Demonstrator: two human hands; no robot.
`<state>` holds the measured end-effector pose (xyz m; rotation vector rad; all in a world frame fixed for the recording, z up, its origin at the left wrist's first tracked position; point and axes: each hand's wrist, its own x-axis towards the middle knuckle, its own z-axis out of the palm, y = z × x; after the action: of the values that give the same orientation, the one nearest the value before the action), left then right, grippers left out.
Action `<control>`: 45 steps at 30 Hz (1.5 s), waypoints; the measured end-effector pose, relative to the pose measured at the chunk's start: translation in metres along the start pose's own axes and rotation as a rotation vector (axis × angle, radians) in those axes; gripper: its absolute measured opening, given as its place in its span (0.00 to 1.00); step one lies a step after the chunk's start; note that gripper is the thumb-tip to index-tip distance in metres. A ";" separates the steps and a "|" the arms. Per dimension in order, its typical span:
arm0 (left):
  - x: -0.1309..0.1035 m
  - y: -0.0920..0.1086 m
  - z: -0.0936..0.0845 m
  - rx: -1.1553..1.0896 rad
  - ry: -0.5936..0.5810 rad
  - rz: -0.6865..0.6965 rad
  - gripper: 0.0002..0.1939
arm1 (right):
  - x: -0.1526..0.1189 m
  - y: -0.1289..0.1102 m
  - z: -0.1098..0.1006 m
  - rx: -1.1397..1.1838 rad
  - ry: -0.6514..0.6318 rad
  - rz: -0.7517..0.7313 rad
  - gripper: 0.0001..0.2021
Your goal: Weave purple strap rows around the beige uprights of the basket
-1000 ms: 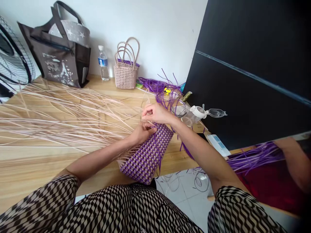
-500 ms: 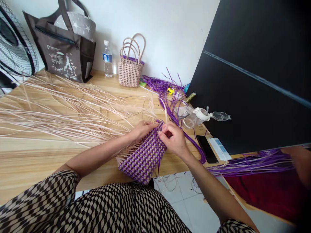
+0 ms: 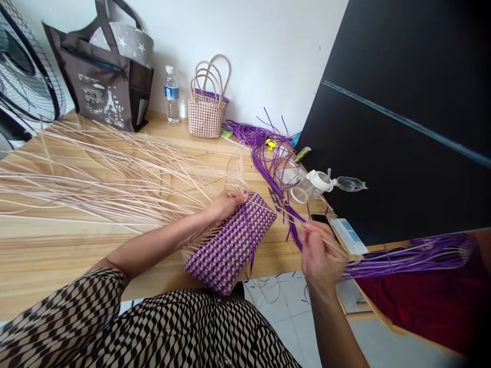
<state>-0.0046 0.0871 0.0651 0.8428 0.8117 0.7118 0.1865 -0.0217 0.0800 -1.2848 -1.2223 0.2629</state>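
A purple and beige woven basket piece (image 3: 233, 243) lies tilted at the table's front edge, partly over my lap. My left hand (image 3: 226, 205) is closed on its upper left edge, fingers pinching the weave near a loose purple strand. Out to the right, my right hand (image 3: 322, 250) is closed around a thin beige strand (image 3: 293, 217) that runs back to the basket's top; this hand is slightly blurred. Long loose beige strands (image 3: 126, 189) fan leftward from the weave. Scissors (image 3: 275, 199) lie between the basket and a bundle of purple strands (image 3: 264, 158).
Along the wall stand a dark tote bag (image 3: 103, 87), a water bottle (image 3: 172, 97) and a small beige woven basket (image 3: 207, 115). To the right are a clear bottle with a white lid (image 3: 312, 184), a phone (image 3: 324, 222) and a black panel (image 3: 391, 128). A fan (image 3: 28, 66) is far left.
My right hand has moved from the basket's top out to the right, drawing the beige strand with it. The basket's right end and the scissors are now uncovered. My left hand stays in place.
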 end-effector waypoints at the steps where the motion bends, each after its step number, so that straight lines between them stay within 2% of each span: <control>1: 0.002 0.000 -0.001 -0.010 0.017 -0.002 0.11 | -0.004 0.002 -0.009 0.088 0.101 0.027 0.06; 4: 0.005 0.000 -0.003 -0.032 0.060 0.002 0.10 | -0.016 0.011 -0.042 0.265 0.361 0.116 0.06; 7: 0.006 0.000 -0.003 -0.033 0.054 0.014 0.11 | -0.034 0.027 -0.082 0.232 0.539 0.228 0.10; 9: 0.006 -0.001 -0.003 -0.017 0.052 0.022 0.11 | -0.052 0.042 -0.105 0.151 0.595 0.271 0.12; 11: 0.005 -0.001 -0.002 0.013 0.063 0.040 0.12 | -0.074 0.058 -0.118 0.067 0.587 0.352 0.14; 14: 0.005 -0.002 -0.002 0.064 0.072 0.070 0.12 | -0.103 0.068 -0.111 0.019 0.420 0.614 0.18; 16: 0.005 -0.002 -0.003 0.090 0.072 0.079 0.13 | -0.114 0.062 -0.088 -0.007 0.183 0.771 0.19; 18: 0.004 -0.002 -0.003 0.110 0.072 0.088 0.13 | -0.117 0.046 -0.057 -0.057 -0.121 0.782 0.18; 20: 0.003 -0.002 -0.003 0.124 0.070 0.104 0.13 | -0.113 0.025 -0.027 -0.057 -0.423 0.694 0.19; 23: 0.002 -0.002 -0.002 0.147 0.057 0.132 0.13 | -0.097 -0.007 -0.002 -0.041 -0.798 0.597 0.15; 25: 0.001 -0.001 -0.002 0.175 0.058 0.144 0.13 | -0.078 -0.025 -0.003 -0.077 -0.933 0.551 0.10; 26: 0.001 -0.001 -0.002 0.195 0.066 0.155 0.14 | -0.066 -0.034 -0.007 -0.100 -0.955 0.523 0.09; 29: 0.000 0.000 -0.002 0.274 0.089 0.205 0.16 | -0.019 -0.058 -0.024 -0.119 -0.901 0.399 0.10; 32: -0.001 -0.001 -0.002 0.339 0.062 0.257 0.18 | 0.037 -0.071 -0.028 -0.156 -0.675 0.286 0.10; 34: -0.001 -0.002 -0.002 0.341 0.018 0.268 0.18 | 0.073 -0.068 -0.019 -0.139 -0.521 0.262 0.10; 37: -0.001 -0.004 -0.002 0.314 -0.065 0.253 0.19 | 0.115 -0.046 0.004 -0.105 -0.413 0.300 0.08; 40: -0.004 -0.003 -0.001 0.305 -0.147 0.250 0.22 | 0.137 -0.016 0.026 -0.154 -0.416 0.387 0.08; 43: -0.007 -0.002 0.000 0.338 -0.194 0.278 0.21 | 0.145 0.012 0.039 -0.318 -0.465 0.313 0.11; 45: -0.007 -0.003 0.001 0.365 -0.205 0.304 0.20 | 0.145 0.025 0.042 -0.441 -0.510 0.207 0.13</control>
<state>-0.0068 0.0797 0.0655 1.3669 0.6420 0.7383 0.2237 0.1184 0.1289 -1.8012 -1.6395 0.5140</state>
